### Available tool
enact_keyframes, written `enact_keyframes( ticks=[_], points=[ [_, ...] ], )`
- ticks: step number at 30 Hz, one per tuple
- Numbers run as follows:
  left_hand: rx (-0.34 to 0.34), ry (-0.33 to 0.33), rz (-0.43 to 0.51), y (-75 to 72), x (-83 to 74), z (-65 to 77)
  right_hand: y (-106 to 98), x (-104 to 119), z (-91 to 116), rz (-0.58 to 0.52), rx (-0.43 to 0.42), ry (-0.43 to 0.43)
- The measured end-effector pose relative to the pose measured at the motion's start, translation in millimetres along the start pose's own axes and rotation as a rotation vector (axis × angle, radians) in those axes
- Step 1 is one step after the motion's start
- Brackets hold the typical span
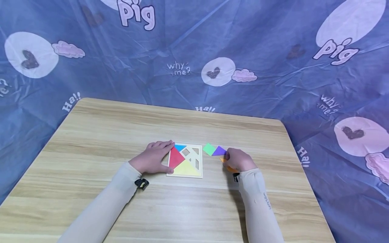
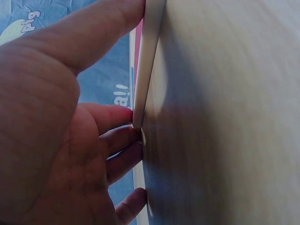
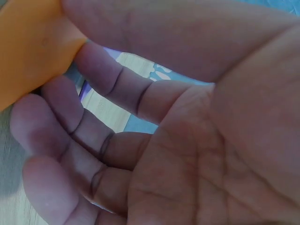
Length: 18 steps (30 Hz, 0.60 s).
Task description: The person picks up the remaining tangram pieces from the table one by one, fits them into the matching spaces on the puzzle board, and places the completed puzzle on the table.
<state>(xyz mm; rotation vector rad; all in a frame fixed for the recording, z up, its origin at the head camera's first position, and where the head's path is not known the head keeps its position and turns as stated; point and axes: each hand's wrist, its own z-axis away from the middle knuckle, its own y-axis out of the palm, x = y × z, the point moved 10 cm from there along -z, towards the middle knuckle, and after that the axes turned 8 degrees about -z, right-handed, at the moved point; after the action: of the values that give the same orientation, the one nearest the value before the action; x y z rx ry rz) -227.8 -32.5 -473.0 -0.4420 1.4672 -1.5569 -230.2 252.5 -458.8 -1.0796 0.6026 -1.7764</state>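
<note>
My left hand (image 1: 154,158) holds the cream tangram board (image 1: 201,162) by its left side, thumb at the near corner and index finger at the far one. In the left wrist view, the thumb and fingertips meet the board's thin edge. The board carries a red triangle (image 1: 176,158), a yellow triangle (image 1: 187,168) and a blue piece (image 1: 180,147); its right part has open cutouts. To the right, my right hand (image 1: 240,160) pinches an orange tangram piece (image 3: 33,42) between thumb and fingers, partly hiding it in the head view.
Between the board and the right hand lie a green square (image 1: 209,149) and a purple triangle (image 1: 219,151), corners close together. The wood-grain table (image 1: 170,209) extends all around. A blue printed cloth (image 1: 188,44) hangs behind its far edge and along the sides.
</note>
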Motion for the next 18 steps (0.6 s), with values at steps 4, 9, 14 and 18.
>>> enact_keyframes(
  ticks=[4, 9, 14, 18],
  points=[
    [-0.005, 0.001, 0.002, 0.3, 0.0, -0.5, 0.0, -0.4, -0.3, -0.013, -0.008, 0.013],
    [-0.005, 0.002, 0.000, 0.9, 0.3, -0.5, -0.5, -0.9, -0.6, -0.053, -0.021, 0.015],
    [-0.011, 0.009, -0.004, 0.0, -0.3, 0.2, 0.3, -0.6, -1.6, -0.062, -0.025, 0.012],
    [-0.016, 0.012, 0.000, -1.4, -1.2, 1.1, 1.0, 1.5, -3.4, -0.060, -0.028, 0.006]
  ],
)
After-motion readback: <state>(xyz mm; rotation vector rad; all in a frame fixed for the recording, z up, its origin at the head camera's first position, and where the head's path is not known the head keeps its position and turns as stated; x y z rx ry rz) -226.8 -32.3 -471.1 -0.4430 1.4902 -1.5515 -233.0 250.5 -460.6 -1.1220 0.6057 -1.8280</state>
